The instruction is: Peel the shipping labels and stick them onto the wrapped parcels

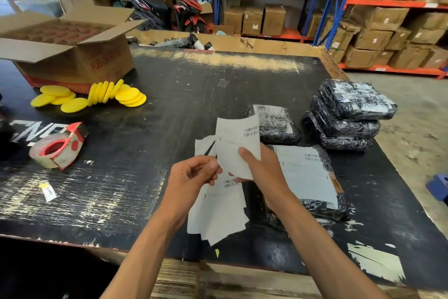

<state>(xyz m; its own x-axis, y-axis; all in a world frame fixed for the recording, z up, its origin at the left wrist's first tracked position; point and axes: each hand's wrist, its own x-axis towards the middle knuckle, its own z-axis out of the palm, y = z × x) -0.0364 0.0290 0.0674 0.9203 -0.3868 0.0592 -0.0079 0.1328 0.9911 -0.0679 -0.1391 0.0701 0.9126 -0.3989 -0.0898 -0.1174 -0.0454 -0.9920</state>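
My right hand [263,169] pinches a white shipping label [236,142] with a barcode, held upright above the table. My left hand [194,175] grips the label's lower left edge with thumb and fingers. A loose pile of more labels [218,211] lies under my hands. Right of my right wrist, a black wrapped parcel [322,209] carries a label [308,172] on top. Another black parcel [278,126] with a label sits just behind the held label. A stack of three wrapped parcels [351,114] stands at the right.
A red tape dispenser [60,148] sits at the left. Yellow round pads [97,95] lie in front of an open cardboard box [70,51]. The black table [194,85] ends at the right near the parcel stack. Shelves of boxes [363,20] stand behind.
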